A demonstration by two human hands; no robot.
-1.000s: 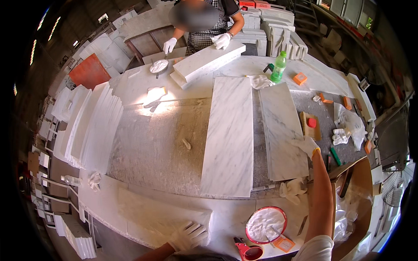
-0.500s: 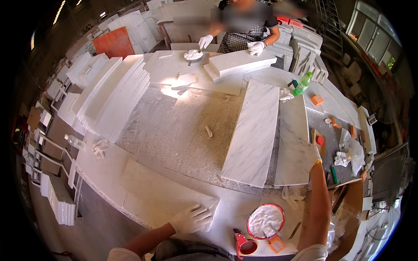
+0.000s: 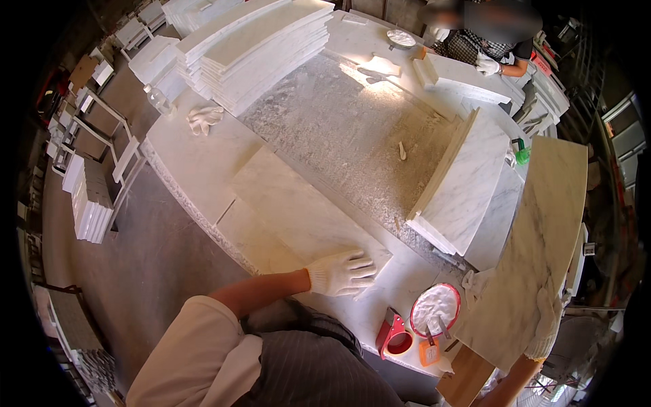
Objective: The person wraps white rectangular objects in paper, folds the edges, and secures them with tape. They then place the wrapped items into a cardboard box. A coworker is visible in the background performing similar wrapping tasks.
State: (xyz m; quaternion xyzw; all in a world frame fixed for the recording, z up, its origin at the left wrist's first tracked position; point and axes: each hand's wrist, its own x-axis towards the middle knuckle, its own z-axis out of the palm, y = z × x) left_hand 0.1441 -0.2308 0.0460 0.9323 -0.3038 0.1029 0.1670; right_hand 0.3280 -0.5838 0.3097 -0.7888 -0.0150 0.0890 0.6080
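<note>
My left hand (image 3: 342, 273), in a white knit glove, lies flat with stretched fingers on the near end of a pale marble slab (image 3: 298, 203) on the table. At the right, my gloved right hand (image 3: 544, 325) grips the edge of a long grey-veined marble slab (image 3: 525, 251), holding it raised and tilted. Part of that hand's fingers are hidden. Between my hands stands a red-rimmed bowl of white paste (image 3: 434, 308) with a spatula in it. Beside it are a red tape dispenser (image 3: 393, 336) and an orange box (image 3: 428, 353).
A marble stack (image 3: 468, 183) stands beyond the bowl, and a taller slab stack (image 3: 264, 54) at the far left. A loose glove (image 3: 205, 119) and clear bottle (image 3: 157, 98) lie near the left edge. Across the table a co-worker's gloved hand (image 3: 488, 64) rests on a block.
My right hand has come from the right-side slabs back toward me, lifting a marble slab. My left hand stays on the flat slab. The view has turned, shifting the table's far side rightward.
</note>
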